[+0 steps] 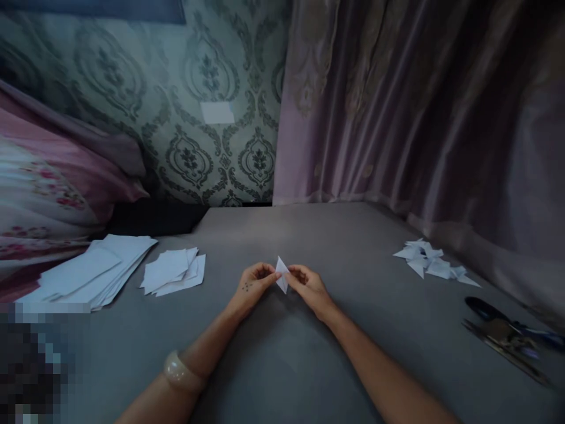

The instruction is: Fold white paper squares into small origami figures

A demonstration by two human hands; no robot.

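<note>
Between my two hands is a small piece of folded white paper point(282, 275), a narrow diamond shape with a pointed top and bottom. My left hand point(256, 282) pinches its left edge between thumb and fingers. On the opposite edge, my right hand point(309, 285) pinches it the same way. The paper is held slightly above the grey surface point(282, 365), near the middle of the view. A stack of small white paper pieces point(170, 271) lies to the left of my left hand. Off to the right sits a loose cluster of folded paper pieces point(435, 259).
Large white sheets point(97, 268) are piled at the far left, beside floral fabric point(53, 188) and a dark flat item point(154, 218). Dark-handled scissors point(485, 309) and a thin pointed tool point(507, 356) lie at the right. Pink curtains point(353, 118) border the back and right.
</note>
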